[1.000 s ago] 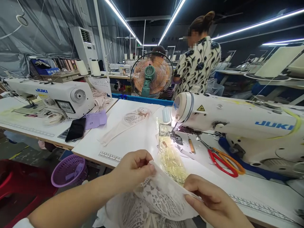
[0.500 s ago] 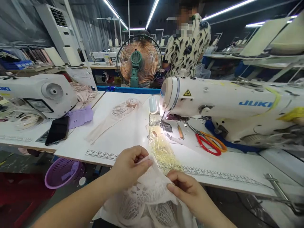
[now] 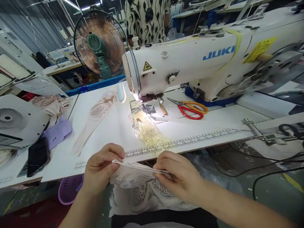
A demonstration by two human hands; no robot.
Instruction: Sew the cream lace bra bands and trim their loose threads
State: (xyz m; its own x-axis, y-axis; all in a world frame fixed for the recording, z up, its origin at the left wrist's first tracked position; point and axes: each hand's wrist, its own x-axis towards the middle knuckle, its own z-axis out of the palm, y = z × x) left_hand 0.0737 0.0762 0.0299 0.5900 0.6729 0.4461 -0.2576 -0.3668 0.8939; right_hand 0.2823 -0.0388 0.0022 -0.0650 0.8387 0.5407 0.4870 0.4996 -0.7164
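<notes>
My left hand (image 3: 102, 164) and my right hand (image 3: 177, 175) each pinch one end of a white lace fabric piece (image 3: 137, 186), stretching its top edge taut between them just below the table's front edge. The rest of the lace hangs down over my lap. Beyond my hands stands a white JUKI sewing machine (image 3: 190, 63) with its lamp lit over the needle area (image 3: 147, 106). A yellowish translucent strip (image 3: 148, 129) lies on the table in front of the needle.
Red and orange scissors (image 3: 191, 109) lie by the machine base. A ruler strip (image 3: 180, 142) runs along the white table's front edge. A lace piece (image 3: 99, 109), purple paper (image 3: 57, 133), black phone (image 3: 36, 155), second machine (image 3: 14, 120), fan (image 3: 99, 42) and a person in a patterned shirt (image 3: 147, 19) are around.
The view has tilted down and to the right. My hands have lowered below the table edge and drawn apart, pulling the lace edge straight between them.
</notes>
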